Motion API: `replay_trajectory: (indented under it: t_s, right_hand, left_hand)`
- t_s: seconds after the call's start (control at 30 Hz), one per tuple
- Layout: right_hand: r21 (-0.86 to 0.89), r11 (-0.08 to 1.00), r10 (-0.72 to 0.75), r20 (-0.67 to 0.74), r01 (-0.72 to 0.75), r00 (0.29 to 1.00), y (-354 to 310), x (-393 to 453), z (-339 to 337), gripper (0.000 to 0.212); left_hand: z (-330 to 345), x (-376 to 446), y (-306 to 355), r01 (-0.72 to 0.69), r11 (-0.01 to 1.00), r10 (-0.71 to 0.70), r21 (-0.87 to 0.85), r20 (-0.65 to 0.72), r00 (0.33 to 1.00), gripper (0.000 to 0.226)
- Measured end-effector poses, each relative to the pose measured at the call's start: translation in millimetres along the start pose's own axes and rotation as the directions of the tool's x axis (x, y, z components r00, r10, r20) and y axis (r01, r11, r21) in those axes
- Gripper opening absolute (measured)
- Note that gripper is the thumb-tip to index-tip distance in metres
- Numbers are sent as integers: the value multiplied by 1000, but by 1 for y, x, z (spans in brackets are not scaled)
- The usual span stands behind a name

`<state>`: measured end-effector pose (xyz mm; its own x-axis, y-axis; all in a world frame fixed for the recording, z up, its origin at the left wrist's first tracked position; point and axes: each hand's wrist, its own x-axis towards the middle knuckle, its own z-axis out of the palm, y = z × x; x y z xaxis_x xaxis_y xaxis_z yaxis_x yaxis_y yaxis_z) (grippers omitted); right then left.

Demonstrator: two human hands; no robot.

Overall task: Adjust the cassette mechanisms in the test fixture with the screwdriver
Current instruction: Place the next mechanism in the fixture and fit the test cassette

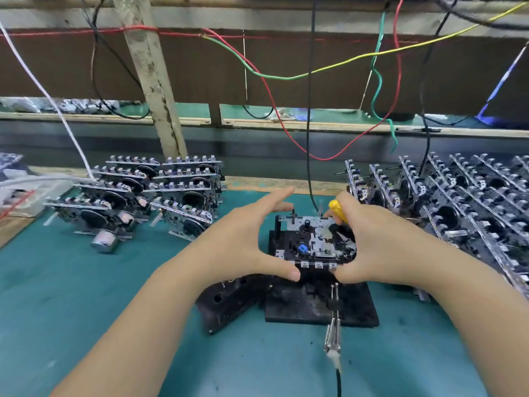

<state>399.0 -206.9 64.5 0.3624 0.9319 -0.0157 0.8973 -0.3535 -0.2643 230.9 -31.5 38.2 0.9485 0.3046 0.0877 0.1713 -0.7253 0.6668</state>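
Though the yellow handle of the screwdriver (337, 211) shows above the right hand (380, 247), its shaft and tip are hidden behind the curled fingers that grip it. The left hand (243, 239) is spread wide, thumb touching the near edge of the cassette mechanism (315, 242) and fingers reaching its far edge; it sits in the black fixture (317, 308) on the green mat (86, 296). Stacks of mechanisms stand to the left (148, 193) and right (458, 202), the right one cut off by the frame. Coloured wires (257, 73) hang across a wooden rail behind.
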Motion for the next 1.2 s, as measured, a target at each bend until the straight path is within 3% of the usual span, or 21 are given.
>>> replay_trajectory:
  t_s: [0.2,0.33,0.43,0.57,0.67,0.77,1.07,1.2]
  right_hand:
    - [54,997,50,28,-51,998,4,0,3,63]
    - [85,995,58,10,-58,998,6,3,2,62]
    - [56,997,53,41,-55,998,6,7,4,61]
    - [70,996,44,46,-47,998,7,7,1,65]
    - [34,996,82,118,-87,990,19,-2,-14,82]
    - [29,992,116,186,-123,976,30,-8,-28,74]
    - [22,994,107,119,-111,987,37,-3,-18,70]
    - [99,987,117,110,-128,987,37,-9,-16,68]
  left_hand:
    - [-4,7,-3,42,996,-45,84,28,999,119]
    - [-10,8,0,39,992,-34,116,-42,999,117]
    - [-6,10,2,86,986,-88,145,7,996,120]
    - [-1,12,3,154,982,-159,106,39,987,117]
    - [-1,12,3,191,979,-194,64,41,980,114]
    - [0,13,3,206,977,-208,51,40,977,112]
    - [6,11,8,215,976,-216,33,13,976,108]
    - [19,-21,8,209,929,-197,305,-69,978,109]
